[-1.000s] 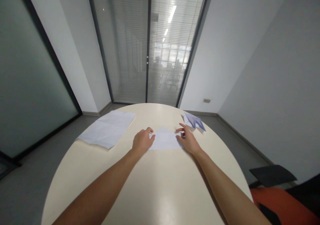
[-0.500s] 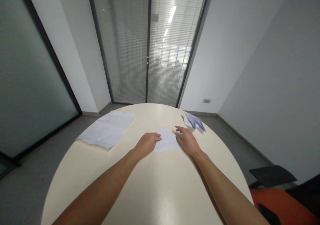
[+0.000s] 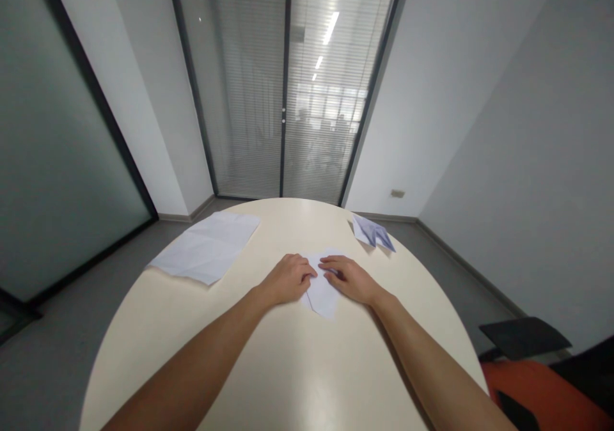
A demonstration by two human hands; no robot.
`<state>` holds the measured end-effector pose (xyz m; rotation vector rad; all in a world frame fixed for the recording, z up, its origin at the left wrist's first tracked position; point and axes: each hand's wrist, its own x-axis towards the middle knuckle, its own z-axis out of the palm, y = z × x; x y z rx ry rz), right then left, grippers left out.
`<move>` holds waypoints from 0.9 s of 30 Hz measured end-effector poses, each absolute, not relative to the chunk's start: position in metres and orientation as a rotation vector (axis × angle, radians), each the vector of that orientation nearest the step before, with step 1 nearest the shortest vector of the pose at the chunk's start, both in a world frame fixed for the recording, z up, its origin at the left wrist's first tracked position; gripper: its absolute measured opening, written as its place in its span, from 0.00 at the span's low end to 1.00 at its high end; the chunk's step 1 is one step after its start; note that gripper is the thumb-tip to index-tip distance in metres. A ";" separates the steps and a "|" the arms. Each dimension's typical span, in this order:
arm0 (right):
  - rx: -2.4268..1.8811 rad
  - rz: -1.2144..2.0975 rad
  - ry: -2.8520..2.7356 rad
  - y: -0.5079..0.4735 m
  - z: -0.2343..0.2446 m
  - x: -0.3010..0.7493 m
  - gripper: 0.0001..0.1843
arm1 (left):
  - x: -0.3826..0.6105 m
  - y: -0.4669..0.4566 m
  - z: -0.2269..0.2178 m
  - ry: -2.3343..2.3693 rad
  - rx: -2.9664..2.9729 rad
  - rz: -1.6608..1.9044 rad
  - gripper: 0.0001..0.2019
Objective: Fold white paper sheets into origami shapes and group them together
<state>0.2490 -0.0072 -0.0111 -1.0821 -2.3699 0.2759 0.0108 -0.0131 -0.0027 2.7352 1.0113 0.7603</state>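
A small folded sheet of white paper (image 3: 324,299) lies on the table between my hands, one corner pointing toward me and a crease line near its left side. My left hand (image 3: 289,279) grips its left edge with curled fingers, thumb and forefinger together. Over the paper's right part rests my right hand (image 3: 352,278), thumb and fingers apart, fingertips close to those of my left hand. The hands hide the paper's side edges.
A large creased white sheet (image 3: 208,247) lies at the table's left edge. Near the right edge stands a folded paper piece (image 3: 373,233) with bluish shading. The round cream table (image 3: 268,380) has an orange and black chair (image 3: 537,380) at its right.
The small paper has turned, so a corner now points toward me. My right hand has moved left and inward onto it, and my left fingers have curled at its edge.
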 end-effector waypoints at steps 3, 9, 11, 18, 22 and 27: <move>-1.011 0.335 -2.396 -0.005 -0.014 0.251 0.17 | 0.011 -0.013 -0.007 0.908 2.731 0.778 0.10; -1.107 0.251 -2.408 -0.003 -0.019 0.253 0.21 | 0.008 -0.014 -0.011 0.920 2.686 0.753 0.11; -1.174 0.203 -2.392 -0.003 -0.020 0.254 0.23 | 0.007 -0.015 -0.009 0.926 2.690 0.734 0.12; -1.221 0.150 -2.328 -0.003 -0.010 0.251 0.18 | 0.010 -0.017 -0.004 0.911 2.710 0.706 0.11; -1.272 0.186 -2.318 -0.002 -0.007 0.251 0.13 | 0.010 -0.018 -0.004 0.888 2.714 0.695 0.12; -1.267 0.191 -2.316 -0.002 -0.009 0.253 0.13 | 0.008 -0.017 -0.008 0.836 2.706 0.715 0.12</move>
